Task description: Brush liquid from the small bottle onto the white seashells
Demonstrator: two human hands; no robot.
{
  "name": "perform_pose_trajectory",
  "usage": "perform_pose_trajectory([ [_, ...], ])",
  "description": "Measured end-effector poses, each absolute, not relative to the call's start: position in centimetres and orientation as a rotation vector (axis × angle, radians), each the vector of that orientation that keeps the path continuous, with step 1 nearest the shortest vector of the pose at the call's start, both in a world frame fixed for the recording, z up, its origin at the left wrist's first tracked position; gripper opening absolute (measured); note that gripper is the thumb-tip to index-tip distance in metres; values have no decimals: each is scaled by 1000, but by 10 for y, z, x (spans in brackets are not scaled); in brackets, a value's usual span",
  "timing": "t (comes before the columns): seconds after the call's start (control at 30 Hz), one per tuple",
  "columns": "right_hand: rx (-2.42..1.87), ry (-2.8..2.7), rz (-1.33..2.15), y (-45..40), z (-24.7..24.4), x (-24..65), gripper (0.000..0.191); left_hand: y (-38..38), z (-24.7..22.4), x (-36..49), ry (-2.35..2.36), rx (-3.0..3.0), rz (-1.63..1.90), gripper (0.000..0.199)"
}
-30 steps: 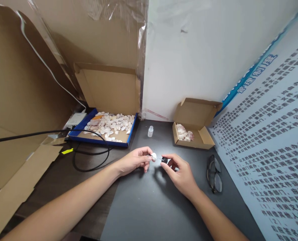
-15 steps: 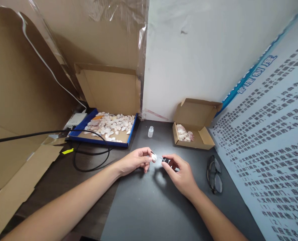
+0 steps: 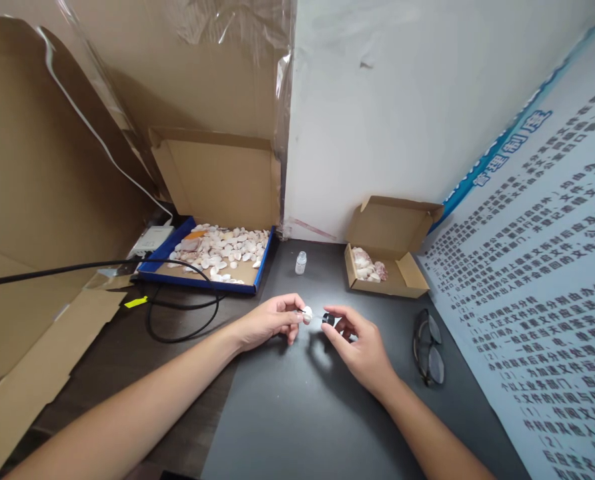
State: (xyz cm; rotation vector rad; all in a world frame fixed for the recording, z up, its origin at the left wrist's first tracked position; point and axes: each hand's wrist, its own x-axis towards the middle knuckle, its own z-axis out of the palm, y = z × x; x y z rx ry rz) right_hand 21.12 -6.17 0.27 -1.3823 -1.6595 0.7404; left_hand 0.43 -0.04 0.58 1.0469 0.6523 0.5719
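Here is the left hand [image 3: 272, 319], fingertips and thumb pinched together on a small white shell [image 3: 307, 314], holding it out toward its partner. Facing it, the right hand [image 3: 353, 337] has thumb and fingers closed around a black cap [image 3: 329, 319], and a thin pale stem [image 3: 317, 316] reaches from that cap toward the shell. Whether the stem's tip touches the shell is too small to tell! Both hands are up over the grey mat [image 3: 297, 413] on the dark bench [image 3: 197, 427], the shell between them, close by the left fingertips.

Straight beyond the hands stands a little clear bottle [image 3: 301, 264], upright, its neck bare. Out past the left hand, a blue-edged box [image 3: 242, 289] lies open with a big spread of pale shells [image 3: 227, 247] inside; nearer that hand's side, a black cable [image 3: 177, 307] loops beside a yellow tag [image 3: 136, 302]. Beyond the right hand, a small cardboard box [image 3: 377, 287] sits with its lid up and a cluster of pinkish shells [image 3: 370, 267] at its left end. And just right of the right hand, a pair of glasses [image 3: 433, 363] rests on the mat.
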Motion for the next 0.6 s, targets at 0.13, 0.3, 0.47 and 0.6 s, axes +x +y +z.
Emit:
perform_pose_trajectory([
  [0.13, -1396, -1618, 773, -62, 2, 210, 24, -1, 7, 4, 646, 1045, 575, 32],
  [0.3, -1412, -1631, 741, -62, 4, 210, 21, 0, 5, 4, 646, 1037, 590, 29],
  [0.47, -1448, -1611, 674, -61, 4, 211, 19, 2, 4, 2, 603, 974, 654, 22],
  [0.6, -1423, -1588, 677, -59, 3, 212, 18, 3, 3, 1, 599, 938, 681, 16],
])
